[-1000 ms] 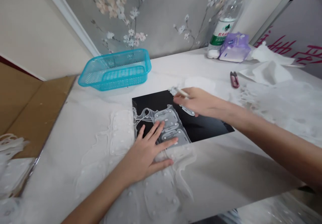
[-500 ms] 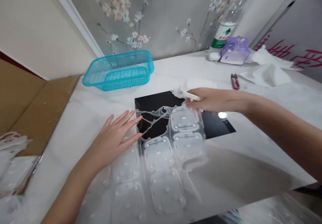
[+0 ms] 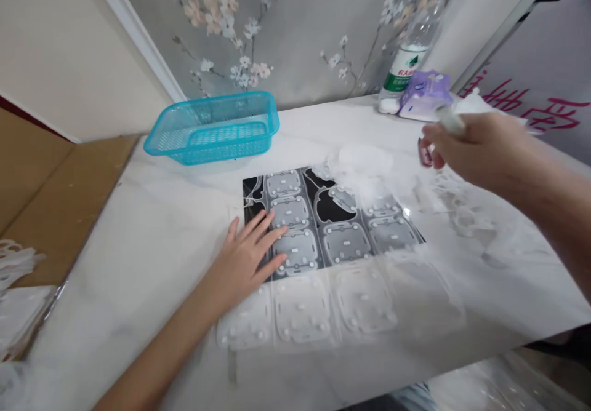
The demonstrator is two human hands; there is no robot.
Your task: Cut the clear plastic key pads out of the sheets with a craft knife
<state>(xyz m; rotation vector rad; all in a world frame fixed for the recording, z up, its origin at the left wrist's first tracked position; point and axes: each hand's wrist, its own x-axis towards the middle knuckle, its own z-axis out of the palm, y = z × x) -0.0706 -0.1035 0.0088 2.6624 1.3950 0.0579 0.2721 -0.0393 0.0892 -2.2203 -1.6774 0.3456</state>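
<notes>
A clear plastic sheet (image 3: 347, 242) with rows of rounded rectangular pieces lies over a black board (image 3: 333, 211) on the white table. My left hand (image 3: 252, 248) presses on the sheet's left part, fingers spread flat. At the right, raised away from the sheet, my right hand (image 3: 475, 143) is closed on a pale stick-like tool (image 3: 451, 122); motion blur hides its exact kind. Just by its fingertips is a small pair of pink snips (image 3: 425, 154), partly covered by the hand.
A blue plastic basket (image 3: 212, 131) stands at the back left. A water bottle (image 3: 406, 60) and a purple wipes packet (image 3: 425, 94) stand at the back right. Thin clear scraps (image 3: 468, 217) lie on the right. Cardboard (image 3: 69, 189) borders the table's left side.
The clear sheet has shifted up and right and now covers more of the black board. My right hand has moved off it, up and to the right, with the tool. My left hand moved slightly right.
</notes>
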